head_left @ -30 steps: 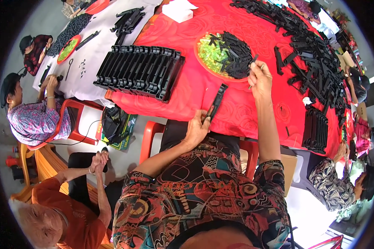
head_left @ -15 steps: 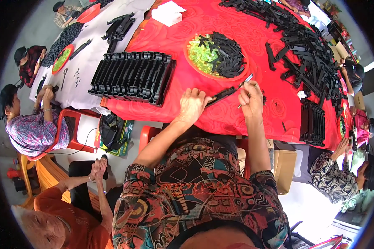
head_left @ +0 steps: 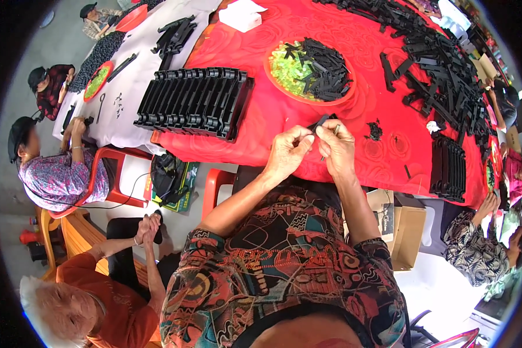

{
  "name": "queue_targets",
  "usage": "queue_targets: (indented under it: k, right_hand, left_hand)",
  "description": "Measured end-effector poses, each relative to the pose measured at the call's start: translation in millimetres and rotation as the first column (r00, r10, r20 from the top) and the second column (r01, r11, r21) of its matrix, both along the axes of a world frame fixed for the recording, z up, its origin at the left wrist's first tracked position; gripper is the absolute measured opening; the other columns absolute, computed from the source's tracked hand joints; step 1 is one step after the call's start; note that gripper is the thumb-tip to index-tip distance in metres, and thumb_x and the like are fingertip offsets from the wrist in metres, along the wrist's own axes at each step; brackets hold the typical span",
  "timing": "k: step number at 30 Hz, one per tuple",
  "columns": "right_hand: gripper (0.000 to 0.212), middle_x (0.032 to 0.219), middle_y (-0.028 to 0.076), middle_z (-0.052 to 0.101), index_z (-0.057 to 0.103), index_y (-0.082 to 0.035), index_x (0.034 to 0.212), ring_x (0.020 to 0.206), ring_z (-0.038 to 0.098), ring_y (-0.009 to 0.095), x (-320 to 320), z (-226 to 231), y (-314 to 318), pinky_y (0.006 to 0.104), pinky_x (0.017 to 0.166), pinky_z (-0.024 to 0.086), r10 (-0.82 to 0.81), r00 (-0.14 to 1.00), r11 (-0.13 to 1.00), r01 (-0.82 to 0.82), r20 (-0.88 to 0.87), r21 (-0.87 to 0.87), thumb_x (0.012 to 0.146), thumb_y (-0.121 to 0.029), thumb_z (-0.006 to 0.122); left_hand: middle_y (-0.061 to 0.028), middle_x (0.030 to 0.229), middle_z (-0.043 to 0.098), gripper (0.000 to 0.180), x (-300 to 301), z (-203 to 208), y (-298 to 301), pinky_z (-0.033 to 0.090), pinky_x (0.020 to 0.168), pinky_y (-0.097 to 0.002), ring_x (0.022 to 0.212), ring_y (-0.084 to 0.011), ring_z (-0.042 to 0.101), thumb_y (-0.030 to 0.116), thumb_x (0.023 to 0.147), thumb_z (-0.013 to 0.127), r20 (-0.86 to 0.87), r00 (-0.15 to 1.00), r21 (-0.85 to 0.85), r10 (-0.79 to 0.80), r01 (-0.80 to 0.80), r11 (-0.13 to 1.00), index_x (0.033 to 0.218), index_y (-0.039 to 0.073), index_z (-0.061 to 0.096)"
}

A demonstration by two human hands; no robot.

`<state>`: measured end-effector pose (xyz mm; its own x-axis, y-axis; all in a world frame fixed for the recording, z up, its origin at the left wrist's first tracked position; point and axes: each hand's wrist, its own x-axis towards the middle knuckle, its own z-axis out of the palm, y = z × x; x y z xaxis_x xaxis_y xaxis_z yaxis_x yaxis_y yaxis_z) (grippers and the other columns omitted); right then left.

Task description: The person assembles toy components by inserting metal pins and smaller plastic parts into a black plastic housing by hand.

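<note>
My left hand (head_left: 290, 149) and my right hand (head_left: 337, 146) meet over the near edge of the red-covered table. My left fingers pinch a narrow black plastic part (head_left: 321, 120), which juts out beyond the fingertips. A thin metal tool (head_left: 336, 129), like a slim pen, is gripped in my right hand; most of it is hidden by the fingers. My right thumb and fingertips press near the black part, almost touching the left thumb. Beyond the hands sits a round orange-red bowl (head_left: 271, 78) of yellow-green clear pieces (head_left: 290, 68) and small black strips (head_left: 329, 72).
On the left stands a row of black ribbed parts (head_left: 194, 103). A heap of long black parts (head_left: 446, 75) covers the right side, with another stacked row (head_left: 448, 168) nearer. A white box (head_left: 240, 17) lies at the back. Other people sit left and right; cardboard (head_left: 409, 235) stands below.
My hands have come together. The black part, held out between them before, is now mostly covered by my fingers. The right hand moved left with the tool, and the view shifted slightly.
</note>
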<state>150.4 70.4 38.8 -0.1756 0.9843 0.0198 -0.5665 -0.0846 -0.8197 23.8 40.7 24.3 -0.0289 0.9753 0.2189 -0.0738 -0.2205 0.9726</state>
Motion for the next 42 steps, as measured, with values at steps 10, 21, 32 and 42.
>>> queue_targets:
  k: [10,21,32,42]
  right_hand:
    - [0.032,0.049,-0.004,0.043,0.053,-0.007,0.061,0.036,0.032,0.002,18,12,-3,0.0185,0.033,0.022,0.094,0.951,0.982,-0.04,0.295,-0.183,0.084,-0.03,0.057]
    - [0.029,0.052,-0.002,0.045,0.053,-0.006,0.063,0.037,0.032,0.003,27,2,3,0.0194,0.034,0.022,0.196,0.925,0.962,-0.117,0.326,-0.246,0.082,-0.028,0.055]
    - [0.014,0.06,-0.001,0.049,0.055,-0.004,0.074,0.04,0.032,0.002,18,-12,-2,0.0174,0.035,0.023,0.312,0.939,0.935,-0.276,0.147,-0.221,0.082,-0.014,0.051]
    - [0.006,0.069,0.002,0.053,0.057,-0.003,0.085,0.052,0.046,0.009,17,-20,5,0.0231,0.044,0.035,-0.007,0.814,0.847,-0.304,0.581,0.437,0.082,-0.007,0.056]
  left_hand:
    - [-0.0122,0.066,0.055,0.008,0,19,-14,0.044,0.052,-0.0359,0.057,-0.0279,0.054,0.002,0.071,0.06,-0.62,0.65,0.552,0.439,-0.036,0.833,0.078,0.003,0.056]
    - [-0.0099,0.061,0.052,0.008,7,7,-18,0.042,0.048,-0.0363,0.052,-0.0262,0.052,0.004,0.074,0.059,-0.621,0.638,0.594,0.455,0.005,0.804,0.078,0.003,0.052]
    - [0.0021,0.055,0.043,0.007,-6,7,-16,0.034,0.045,-0.0222,0.051,-0.0043,0.04,0.005,0.085,0.051,-0.36,0.896,0.197,0.258,-0.197,0.96,0.078,0.003,0.052]
    - [0.0041,0.05,0.041,0.016,-31,6,-16,0.025,0.038,-0.0197,0.04,-0.0032,0.031,0.008,0.084,0.051,0.303,0.953,-0.348,-0.017,0.127,0.929,0.068,0.004,0.054]
